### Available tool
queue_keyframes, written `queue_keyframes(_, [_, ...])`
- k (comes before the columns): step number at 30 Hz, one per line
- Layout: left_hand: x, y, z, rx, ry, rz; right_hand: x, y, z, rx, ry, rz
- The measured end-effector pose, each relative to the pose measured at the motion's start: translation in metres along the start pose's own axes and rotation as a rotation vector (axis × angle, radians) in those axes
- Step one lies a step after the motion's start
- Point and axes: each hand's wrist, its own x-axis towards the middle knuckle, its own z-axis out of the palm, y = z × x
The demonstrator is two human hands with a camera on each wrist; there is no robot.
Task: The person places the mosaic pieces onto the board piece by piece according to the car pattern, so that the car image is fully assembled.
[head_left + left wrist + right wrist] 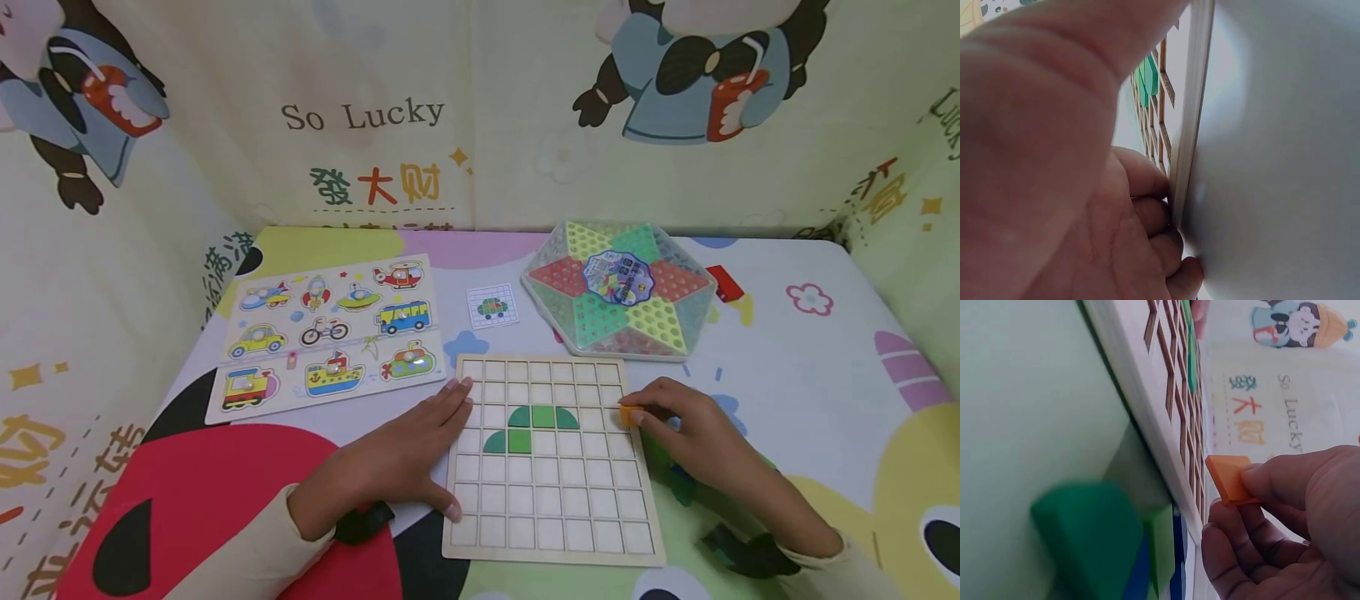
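A wooden grid board (550,502) lies on the table. Several green tiles, square and quarter-round, sit in its cells, among them a light green square (543,416). My left hand (405,442) rests along the board's left edge, thumb near the lower corner and fingertips higher up. In the left wrist view the fingers (1150,212) touch the board's side. Over the board's right rim, my right hand (701,429) pinches an orange square tile (1232,478) between thumb and fingers. Loose green and blue tiles (681,483) lie beneath that hand, partly hidden by it.
Behind the board is a small card (492,306) with a green turtle-like grid picture. A vehicle puzzle board (296,387) lies at the left. At the back right stands a hexagonal star-patterned game box (618,329), with a red piece (724,284) beside it.
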Motion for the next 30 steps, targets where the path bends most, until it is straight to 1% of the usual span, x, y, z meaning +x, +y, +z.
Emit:
queue_keyframes(4, [0.000,-0.001,0.000,-0.002,-0.001,0.001,0.005,-0.005,0.005,0.027,-0.009,-0.029])
queue_keyframes(6, [0.000,-0.001,0.000,-0.005,0.001,0.004,0.008,-0.008,0.007,0.028,-0.020,-0.030])
queue_keyframes(12, [0.000,-0.001,0.000,-0.016,-0.001,0.009,0.017,-0.015,0.013,0.047,-0.075,-0.004])
queue_keyframes(19, [0.001,-0.001,-0.001,-0.021,-0.007,0.008,0.027,-0.022,0.022,0.132,-0.168,0.026])
queue_keyframes(22, [0.001,-0.002,-0.001,-0.020,-0.005,0.008,0.030,-0.024,0.025,0.146,-0.183,0.031])
queue_keyframes(27, [0.001,-0.003,0.000,-0.021,0.001,0.013,0.032,-0.026,0.030,0.151,-0.185,0.026])
queue_keyframes(30, [0.001,-0.004,0.001,-0.021,0.003,0.016,0.033,-0.027,0.032,0.167,-0.189,0.006])
